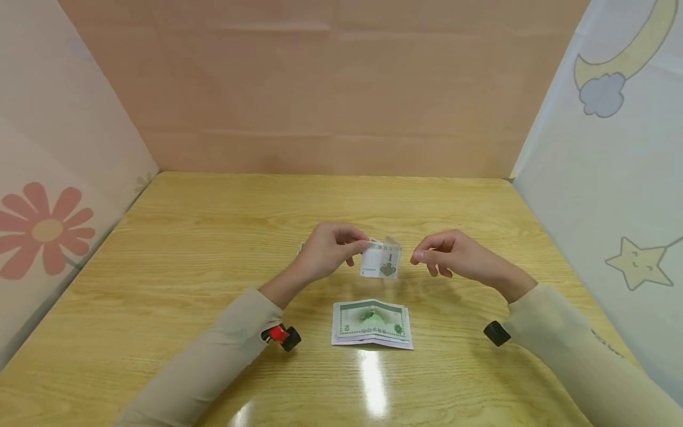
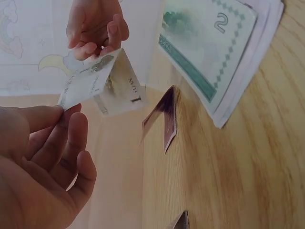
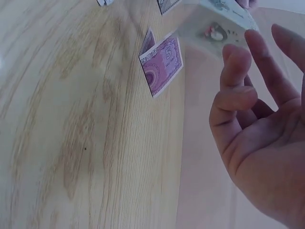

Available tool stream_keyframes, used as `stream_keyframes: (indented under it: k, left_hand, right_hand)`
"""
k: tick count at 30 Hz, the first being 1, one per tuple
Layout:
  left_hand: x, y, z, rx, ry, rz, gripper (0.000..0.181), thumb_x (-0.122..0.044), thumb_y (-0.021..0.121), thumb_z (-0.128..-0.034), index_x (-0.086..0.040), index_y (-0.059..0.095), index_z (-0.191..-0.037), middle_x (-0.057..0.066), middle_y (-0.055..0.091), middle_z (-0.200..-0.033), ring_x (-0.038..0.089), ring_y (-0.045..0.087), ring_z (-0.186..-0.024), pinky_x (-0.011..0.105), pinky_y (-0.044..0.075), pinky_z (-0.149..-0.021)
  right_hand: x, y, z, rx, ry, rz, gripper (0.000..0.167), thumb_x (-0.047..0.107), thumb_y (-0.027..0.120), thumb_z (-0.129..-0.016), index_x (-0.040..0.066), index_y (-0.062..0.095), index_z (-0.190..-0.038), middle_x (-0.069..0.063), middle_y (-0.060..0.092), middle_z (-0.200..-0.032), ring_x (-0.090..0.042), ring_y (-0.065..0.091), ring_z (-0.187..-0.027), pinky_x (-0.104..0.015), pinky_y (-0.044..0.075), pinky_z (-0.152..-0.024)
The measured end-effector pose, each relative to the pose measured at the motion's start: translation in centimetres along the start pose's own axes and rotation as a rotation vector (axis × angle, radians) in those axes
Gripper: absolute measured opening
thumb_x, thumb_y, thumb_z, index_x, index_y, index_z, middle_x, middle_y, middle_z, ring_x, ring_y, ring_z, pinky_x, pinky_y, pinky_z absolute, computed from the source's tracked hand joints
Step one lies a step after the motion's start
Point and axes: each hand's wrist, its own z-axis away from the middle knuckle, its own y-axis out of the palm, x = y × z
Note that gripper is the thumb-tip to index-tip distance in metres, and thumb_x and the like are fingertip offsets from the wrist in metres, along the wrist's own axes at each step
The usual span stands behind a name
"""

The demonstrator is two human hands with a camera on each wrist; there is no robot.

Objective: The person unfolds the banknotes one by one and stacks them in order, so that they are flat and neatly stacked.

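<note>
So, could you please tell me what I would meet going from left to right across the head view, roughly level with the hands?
The pink flower on the left wall, the left hand, the creased 1 yuan note it pinches, the right hand, the yellow star on the right wall.

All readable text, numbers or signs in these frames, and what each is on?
"1": held note in left hand
"YUAN": held note
"2": top green note
"5": purple note
Lettering on right sleeve: too blurred to read
Remaining note print: too small, blurred or cut off
</note>
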Motion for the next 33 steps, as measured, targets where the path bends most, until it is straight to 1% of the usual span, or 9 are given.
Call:
stream_keyframes:
  k: [3, 7, 10, 12, 15, 19, 26, 31, 33]
  left_hand:
    - [0.0, -0.1, 0.1, 0.014, 0.004, 0.012, 0.009, -0.015, 0.072, -0.095, -0.009, 0.077, -0.099, 0.001, 0.073, -0.092, 0.042, 0.066, -0.074, 0.026, 0.042, -0.051]
    - [-0.1, 0.0, 0.3, 0.061, 0.022, 0.052, 0.01, -0.012, 0.071, -0.0954, -0.007, 0.077, -0.101, 0.003, 0.073, -0.094, 0.032, 0.066, -0.07, 0.041, 0.054, -0.061]
    - [-0.1, 0.3, 0.3, 0.105, 0.063, 0.094, 0.01, -0.008, 0.069, -0.0955, -0.004, 0.076, -0.102, 0.006, 0.073, -0.095, 0.023, 0.064, -0.068, 0.056, 0.055, -0.071]
    - [-0.1, 0.4, 0.3, 0.125, 0.085, 0.115, 0.011, -0.006, 0.069, -0.0957, -0.002, 0.076, -0.103, 0.007, 0.072, -0.095, 0.024, 0.063, -0.069, 0.058, 0.055, -0.072]
    - [-0.2, 0.4, 0.4, 0.122, 0.086, 0.103, 0.012, -0.009, 0.069, -0.0961, -0.003, 0.076, -0.104, 0.006, 0.073, -0.094, 0.035, 0.063, -0.071, 0.057, 0.054, -0.07]
    - [-0.2, 0.0, 0.5, 0.087, 0.055, 0.074, 0.013, -0.015, 0.069, -0.0968, -0.008, 0.077, -0.105, 0.002, 0.073, -0.096, 0.044, 0.062, -0.075, 0.052, 0.053, -0.067]
    - [0.1, -0.6, 0.8, 0.008, 0.021, 0.047, 0.011, -0.017, 0.07, -0.0961, -0.01, 0.077, -0.102, 0.001, 0.073, -0.093, 0.045, 0.063, -0.074, 0.03, 0.045, -0.055]
    - [0.6, -0.9, 1.3, -0.039, -0.003, 0.009, 0.008, -0.013, 0.071, -0.0957, -0.008, 0.077, -0.097, 0.002, 0.072, -0.091, 0.036, 0.063, -0.067, 0.033, 0.049, -0.056]
    - [0.9, -1.1, 1.6, -0.046, -0.021, -0.008, 0.008, -0.013, 0.071, -0.0954, -0.008, 0.077, -0.097, 0.002, 0.072, -0.091, 0.033, 0.064, -0.066, 0.035, 0.051, -0.057]
  right_hand:
    - [0.1, 0.2, -0.2, -0.02, -0.004, 0.002, 0.017, 0.024, 0.064, -0.101, 0.01, 0.071, -0.107, -0.014, 0.058, -0.075, -0.031, 0.049, -0.06, -0.034, 0.043, -0.052]
    - [0.6, 0.5, -0.6, -0.05, -0.039, -0.004, 0.022, 0.024, 0.061, -0.103, 0.012, 0.069, -0.118, -0.017, 0.061, -0.079, -0.034, 0.054, -0.065, -0.033, 0.045, -0.052]
    - [0.9, 0.6, -0.9, -0.021, -0.102, -0.025, 0.025, 0.021, 0.058, -0.104, 0.008, 0.068, -0.122, -0.016, 0.065, -0.089, -0.033, 0.056, -0.066, -0.032, 0.045, -0.052]
    - [1.0, 0.7, -1.0, 0.011, -0.135, -0.043, 0.024, 0.018, 0.056, -0.105, 0.006, 0.069, -0.121, -0.015, 0.066, -0.092, -0.032, 0.057, -0.066, -0.032, 0.044, -0.051]
    - [1.1, 0.8, -1.0, 0.036, -0.151, -0.042, 0.024, 0.015, 0.054, -0.105, 0.003, 0.071, -0.117, -0.014, 0.066, -0.09, -0.028, 0.057, -0.062, -0.031, 0.043, -0.049]
    - [0.9, 0.4, -0.7, 0.017, -0.119, -0.012, 0.023, 0.018, 0.055, -0.105, 0.004, 0.071, -0.115, -0.014, 0.059, -0.071, -0.031, 0.047, -0.053, -0.033, 0.04, -0.046]
    - [0.2, -0.4, 0.1, -0.032, -0.038, 0.003, 0.015, 0.02, 0.065, -0.1, 0.009, 0.072, -0.109, -0.014, 0.059, -0.077, -0.026, 0.046, -0.054, -0.031, 0.037, -0.045]
    - [0.2, -0.2, 0.2, -0.036, -0.003, -0.001, 0.014, 0.019, 0.072, -0.095, 0.007, 0.072, -0.102, -0.017, 0.064, -0.09, -0.019, 0.047, -0.057, -0.028, 0.04, -0.05]
    - [0.2, 0.0, 0.1, -0.033, 0.003, 0.002, 0.014, 0.019, 0.073, -0.094, 0.006, 0.072, -0.101, -0.018, 0.063, -0.086, -0.018, 0.046, -0.056, -0.028, 0.04, -0.05]
